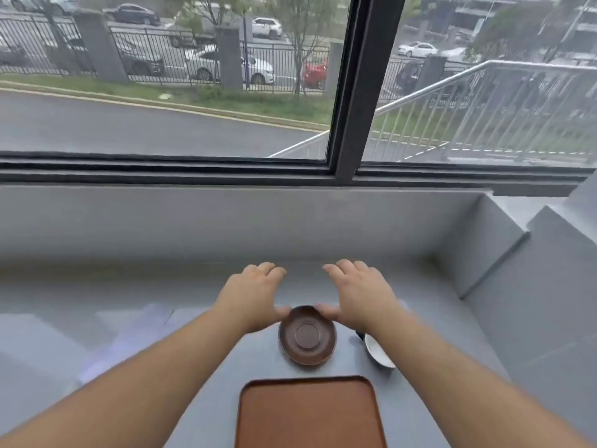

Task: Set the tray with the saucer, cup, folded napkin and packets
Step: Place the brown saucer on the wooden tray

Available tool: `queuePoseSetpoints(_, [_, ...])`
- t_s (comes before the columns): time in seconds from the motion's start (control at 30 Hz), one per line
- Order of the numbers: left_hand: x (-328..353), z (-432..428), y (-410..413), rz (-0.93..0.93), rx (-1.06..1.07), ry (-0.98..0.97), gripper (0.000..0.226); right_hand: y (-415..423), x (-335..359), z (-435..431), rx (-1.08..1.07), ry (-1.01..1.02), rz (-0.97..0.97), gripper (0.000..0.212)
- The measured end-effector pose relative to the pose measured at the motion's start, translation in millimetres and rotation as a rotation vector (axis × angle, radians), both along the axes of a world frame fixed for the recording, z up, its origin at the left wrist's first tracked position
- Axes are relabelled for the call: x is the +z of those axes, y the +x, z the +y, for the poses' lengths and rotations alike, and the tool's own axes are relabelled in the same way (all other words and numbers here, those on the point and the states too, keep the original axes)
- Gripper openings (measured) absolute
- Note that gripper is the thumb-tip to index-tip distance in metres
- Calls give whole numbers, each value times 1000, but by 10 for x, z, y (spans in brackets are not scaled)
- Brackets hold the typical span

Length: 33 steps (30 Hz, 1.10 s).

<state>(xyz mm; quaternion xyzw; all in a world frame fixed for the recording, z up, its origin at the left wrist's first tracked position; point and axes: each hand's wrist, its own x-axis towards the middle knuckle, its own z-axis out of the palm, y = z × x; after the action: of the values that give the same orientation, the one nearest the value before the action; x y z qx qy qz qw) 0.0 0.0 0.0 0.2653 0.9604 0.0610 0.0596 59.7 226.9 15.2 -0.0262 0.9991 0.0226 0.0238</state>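
A brown wooden tray lies on the grey counter at the bottom centre, with nothing on it. Just beyond it sits a round brown saucer. My left hand and my right hand hover over the far side of the saucer, fingers spread, both thumbs at or near its far rim. Neither hand holds anything. A white cup with a dark handle stands right of the saucer, partly hidden under my right forearm. No napkin or packets are in view.
The grey counter runs left and right below a grey ledge and a large window. A stepped grey block rises at the right.
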Motion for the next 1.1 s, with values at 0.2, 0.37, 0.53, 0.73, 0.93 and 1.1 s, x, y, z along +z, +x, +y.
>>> queuePoseSetpoints(0.2, [-644, 158, -144, -102, 41, -68, 80, -197, -653, 182, 3, -17, -111, 82])
queuePoseSetpoints(0.37, [-1159, 234, -204, -251, 173, -71, 83, -345, -1067, 246, -7, -147, -212, 83])
queuePoseSetpoints(0.53, [-1525, 258, -160, -483, 368, 11, 89, -410, -1404, 228, -64, -295, -370, 84])
queuePoseSetpoints(0.73, [-1702, 246, -181, -612, 489, 137, 86, -457, -1636, 190, -193, -412, -471, 89])
queuePoseSetpoints(0.93, [-1757, 290, -197, -750, 550, 255, 73, -537, -1678, 137, -363, -518, -493, 80])
queuePoseSetpoints(1.1, [-1803, 266, -213, -806, 574, 348, 49, -594, -1669, 121, -410, -563, -519, 76])
